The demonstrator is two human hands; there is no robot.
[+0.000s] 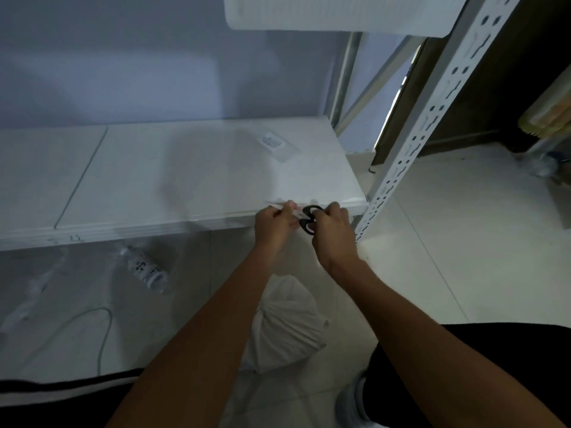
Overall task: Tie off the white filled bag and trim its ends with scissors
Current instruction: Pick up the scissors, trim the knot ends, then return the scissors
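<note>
Both hands meet at the shelf (191,168) front edge: left hand (273,225) pinches a thin white strip (279,206), right hand (332,231) grips black scissors (309,219). White filled bag (285,325) sits on the floor below, partly hidden by forearms. Plastic bottle (146,268) lies under the shelf; perforated rack post (432,118) stands right.

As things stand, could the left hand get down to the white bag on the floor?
Probably yes, once freed. The left hand is up at the shelf edge pinching something thin beside the black scissors in the right hand. The white bag sits directly below the forearms, nothing between.
</note>
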